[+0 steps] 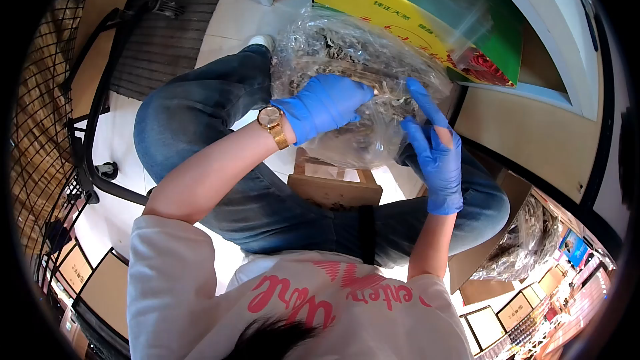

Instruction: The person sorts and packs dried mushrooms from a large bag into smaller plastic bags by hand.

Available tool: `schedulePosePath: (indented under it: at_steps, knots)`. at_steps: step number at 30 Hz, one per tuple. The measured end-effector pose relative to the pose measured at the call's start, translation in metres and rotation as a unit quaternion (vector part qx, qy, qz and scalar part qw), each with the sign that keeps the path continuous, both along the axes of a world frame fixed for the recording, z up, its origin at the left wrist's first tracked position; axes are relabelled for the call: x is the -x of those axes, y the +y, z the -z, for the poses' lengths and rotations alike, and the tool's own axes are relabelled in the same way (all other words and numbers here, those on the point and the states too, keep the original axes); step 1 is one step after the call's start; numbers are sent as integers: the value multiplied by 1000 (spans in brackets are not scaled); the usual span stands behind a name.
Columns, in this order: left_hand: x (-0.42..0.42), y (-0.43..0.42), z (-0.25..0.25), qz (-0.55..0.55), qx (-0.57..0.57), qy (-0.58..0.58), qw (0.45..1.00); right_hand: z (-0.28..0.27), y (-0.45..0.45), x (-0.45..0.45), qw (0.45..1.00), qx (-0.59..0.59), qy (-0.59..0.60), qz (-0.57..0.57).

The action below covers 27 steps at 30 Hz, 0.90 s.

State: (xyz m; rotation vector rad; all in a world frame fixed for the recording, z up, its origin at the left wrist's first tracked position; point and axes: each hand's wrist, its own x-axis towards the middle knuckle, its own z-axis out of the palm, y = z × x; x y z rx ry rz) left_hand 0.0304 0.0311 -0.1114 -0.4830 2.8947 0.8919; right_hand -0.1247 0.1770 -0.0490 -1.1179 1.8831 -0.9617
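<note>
While many dried pieces lie inside the clear plastic bag between the legs, we judge that much is left; what is done we cannot tell. Our left hand has its fingers gathered at the bag (whether on film or on a piece, we cannot tell), and our right hand is spread beside it. Close behind, the yellow-green box limits the space.

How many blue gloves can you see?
2 gloves: one on the left hand, at the clear bag; one on the right hand, which is open. Both show plainly.
</note>
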Motion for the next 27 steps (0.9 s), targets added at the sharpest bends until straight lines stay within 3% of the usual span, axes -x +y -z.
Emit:
schedulePosePath:
  at_steps: [2,6,10,13,15,19,21,25,26,27]
  knots:
    - [0,1,1,-7,0,6,1000,7,0,5,996,71,44,-12]
    - [0,0,-2,-12,0,19,1000,6,2,15,998,23,40,44]
    - [1,-1,-5,-14,-4,12,1000,9,5,29,999,35,32,9]
    - [0,-2,-4,-12,4,13,1000,9,2,35,969,115,126,-180]
    - [1,-2,-4,-6,6,15,1000,4,6,31,989,41,7,-140]
    - [2,-2,-3,-13,-1,5,1000,13,13,38,999,15,-11,-32]
    - [3,-1,-2,-15,0,8,1000,19,7,44,988,46,137,48]
    - [4,-1,-10,-12,-14,17,1000,62,11,56,990,40,132,0]
    - [4,-1,-12,-2,-22,25,999,57,12,52,993,-66,97,5]
    - [3,-1,-11,-9,-15,15,1000,65,14,50,994,-59,87,-2]
